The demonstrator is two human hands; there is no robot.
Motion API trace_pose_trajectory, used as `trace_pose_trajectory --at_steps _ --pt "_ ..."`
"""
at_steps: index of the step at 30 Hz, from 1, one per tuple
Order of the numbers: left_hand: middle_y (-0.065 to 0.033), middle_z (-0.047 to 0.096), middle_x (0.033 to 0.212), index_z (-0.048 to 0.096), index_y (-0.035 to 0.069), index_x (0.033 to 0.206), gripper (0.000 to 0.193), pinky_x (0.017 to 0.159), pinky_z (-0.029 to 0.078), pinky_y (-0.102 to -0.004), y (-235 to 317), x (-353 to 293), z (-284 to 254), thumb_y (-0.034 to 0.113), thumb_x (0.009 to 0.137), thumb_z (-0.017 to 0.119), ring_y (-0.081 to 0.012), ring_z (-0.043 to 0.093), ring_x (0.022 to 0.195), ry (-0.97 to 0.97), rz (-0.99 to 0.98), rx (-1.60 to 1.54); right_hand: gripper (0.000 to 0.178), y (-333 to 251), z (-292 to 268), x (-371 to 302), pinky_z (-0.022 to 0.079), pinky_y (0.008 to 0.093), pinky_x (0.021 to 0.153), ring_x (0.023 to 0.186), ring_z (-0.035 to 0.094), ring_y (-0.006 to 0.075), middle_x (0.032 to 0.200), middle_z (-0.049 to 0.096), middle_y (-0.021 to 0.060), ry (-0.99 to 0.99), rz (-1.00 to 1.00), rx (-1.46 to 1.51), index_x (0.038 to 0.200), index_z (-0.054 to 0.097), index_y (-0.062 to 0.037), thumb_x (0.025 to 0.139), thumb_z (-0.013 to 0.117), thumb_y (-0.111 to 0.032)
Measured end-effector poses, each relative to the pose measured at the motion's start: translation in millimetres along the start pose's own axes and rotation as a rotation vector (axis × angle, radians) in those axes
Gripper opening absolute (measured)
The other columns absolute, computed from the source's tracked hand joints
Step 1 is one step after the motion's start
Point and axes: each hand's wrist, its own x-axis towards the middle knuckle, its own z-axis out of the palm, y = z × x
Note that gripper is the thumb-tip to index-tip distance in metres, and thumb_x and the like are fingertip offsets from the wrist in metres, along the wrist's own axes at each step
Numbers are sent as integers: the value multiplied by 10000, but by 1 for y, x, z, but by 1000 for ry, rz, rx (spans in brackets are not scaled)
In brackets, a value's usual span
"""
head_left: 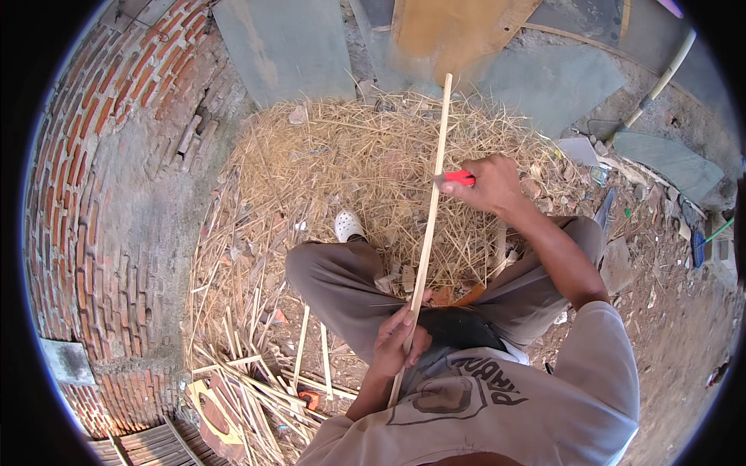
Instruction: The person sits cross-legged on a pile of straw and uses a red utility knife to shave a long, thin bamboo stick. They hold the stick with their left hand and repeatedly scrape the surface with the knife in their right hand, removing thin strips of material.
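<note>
A long, pale strip of split bamboo or wood (427,245) runs from my lap up and away from me, curving slightly. Its lower part is in my left hand (398,342), with the fingers wrapped round it near my waist. Farther up, my right hand (493,184) is closed on a red-handled knife (460,178). The knife's front end and my thumb lie against the right side of the strip. Most of the blade cannot be made out.
Pale shavings (334,163) lie heaped before my crossed legs. Several cut strips (256,404) are piled at lower left. A brick wall (93,194) rises on the left. Grey sheets (287,54) and a brown board (451,39) stand beyond the heap.
</note>
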Motion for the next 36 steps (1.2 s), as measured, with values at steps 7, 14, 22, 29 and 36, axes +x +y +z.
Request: trace_pose_trajectory --at_steps 7,14,22,29,36 --pt "-5 346 435 296 12 1455 519 487 298 -253 -2 3 -4 315 1037 351 -87 267 349 21 -6 -203 693 -15 7 -17 444 380 439 397 542 254 437 510 66 40 -264 6 525 594 -99 646 632 -780" --pt "15 341 450 321 23 1445 486 486 285 -240 -9 -5 0 293 1043 354 -66 272 369 -73 -47 -102 739 26 -8 32 460 397 461 443 579 283 445 522 82 118 223 -26 555 621 -79 717 549 -796" --pt "26 346 463 321 1 1444 456 463 284 -216 -3 -3 -1 223 1046 343 -55 286 379 78 36 56 733 -20 5 -11 449 390 441 413 558 271 438 515 79 -2 -198 -1 554 627 -93 701 551 -807" --pt "32 346 471 315 -11 1444 445 459 284 -211 -4 -5 -3 192 1049 328 -50 286 386 31 61 41 696 -13 1 -9 430 411 449 424 542 297 450 506 97 -34 -43 68 553 596 -78 732 570 -751" --pt "37 337 467 323 -8 1441 438 461 276 -206 -5 -6 2 185 1048 327 -46 277 384 48 26 77 731 4 0 13 454 387 446 437 578 274 443 527 85 18 -15 -67 571 647 -90 718 542 -798"
